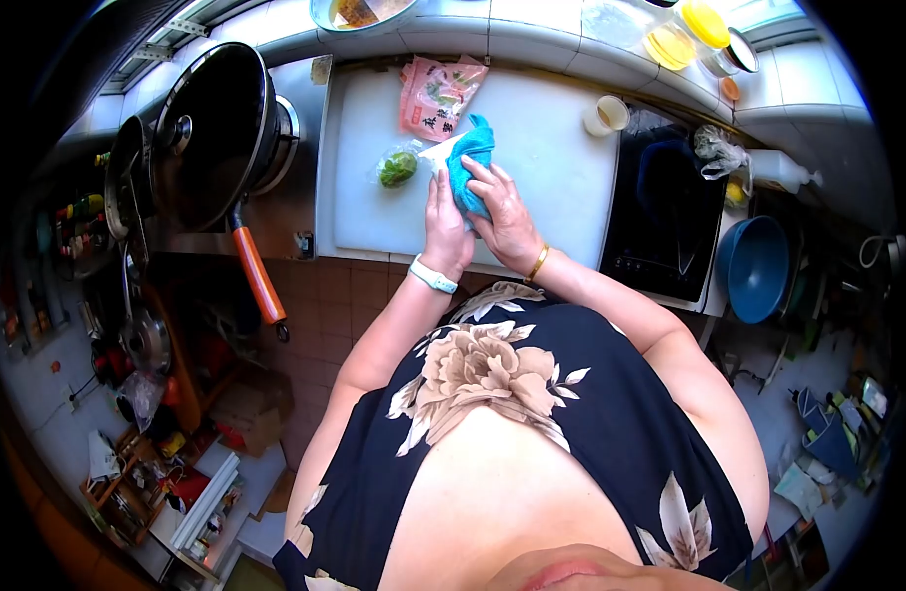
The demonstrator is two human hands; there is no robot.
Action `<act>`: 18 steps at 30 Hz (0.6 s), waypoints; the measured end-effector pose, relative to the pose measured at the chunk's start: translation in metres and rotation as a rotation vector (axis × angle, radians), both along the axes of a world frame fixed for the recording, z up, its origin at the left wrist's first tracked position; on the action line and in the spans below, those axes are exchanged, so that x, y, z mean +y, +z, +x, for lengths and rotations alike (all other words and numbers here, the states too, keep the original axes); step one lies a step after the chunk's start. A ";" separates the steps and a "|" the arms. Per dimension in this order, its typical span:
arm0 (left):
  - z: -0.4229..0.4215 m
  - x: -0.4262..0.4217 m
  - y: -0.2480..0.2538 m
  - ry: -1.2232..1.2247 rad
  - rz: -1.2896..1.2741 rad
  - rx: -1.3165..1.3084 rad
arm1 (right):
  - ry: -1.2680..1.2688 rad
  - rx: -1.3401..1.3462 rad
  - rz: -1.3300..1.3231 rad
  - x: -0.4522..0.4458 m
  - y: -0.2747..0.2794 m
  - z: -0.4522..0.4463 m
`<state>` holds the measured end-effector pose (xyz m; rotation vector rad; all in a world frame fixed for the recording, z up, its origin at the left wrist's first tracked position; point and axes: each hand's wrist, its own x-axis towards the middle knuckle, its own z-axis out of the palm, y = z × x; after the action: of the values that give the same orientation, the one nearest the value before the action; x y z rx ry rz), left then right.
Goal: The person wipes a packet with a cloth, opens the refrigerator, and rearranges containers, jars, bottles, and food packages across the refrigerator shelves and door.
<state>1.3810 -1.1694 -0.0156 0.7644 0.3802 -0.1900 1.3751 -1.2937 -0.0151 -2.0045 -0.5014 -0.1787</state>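
My right hand (503, 215) has its fingers wrapped over a bright blue cloth (471, 169), which is bunched up over the work surface. My left hand (447, 227) presses in from the other side, its fingers along a white, flat-looking piece (437, 152) that sticks out to the left of the cloth. Most of this white piece is hidden, so its kind cannot be made out. Just left of my hands lies a clear plastic bag of green vegetables (398, 168). Behind the cloth lies a pink printed food packet (439, 97).
The white board (551, 128) lies under my hands. To the left, a lidded black pan (212, 138) with an orange handle stands on the stove. A small cup (607, 116), a black cooktop (660, 212) and a blue bowl (754, 269) are on the right. Jars (684, 37) line the back ledge.
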 end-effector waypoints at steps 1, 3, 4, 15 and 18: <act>-0.003 -0.003 0.003 0.015 0.018 -0.009 | -0.020 -0.046 -0.015 -0.001 0.001 0.009; -0.007 -0.010 0.014 -0.017 0.075 -0.046 | -0.046 -0.087 0.090 -0.002 -0.001 0.034; -0.008 -0.011 0.019 -0.047 0.132 -0.085 | -0.109 -0.036 0.175 0.001 -0.002 0.047; -0.016 0.008 0.001 -0.201 0.469 -0.125 | 0.068 -0.207 -0.059 -0.013 0.039 0.049; -0.025 0.013 -0.003 -0.313 0.492 -0.095 | 0.057 0.009 -0.155 -0.008 0.028 0.047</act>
<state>1.3556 -1.1564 -0.0187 1.3150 0.2147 -0.3600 1.4221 -1.3018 0.0127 -2.1382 -0.5808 -0.0978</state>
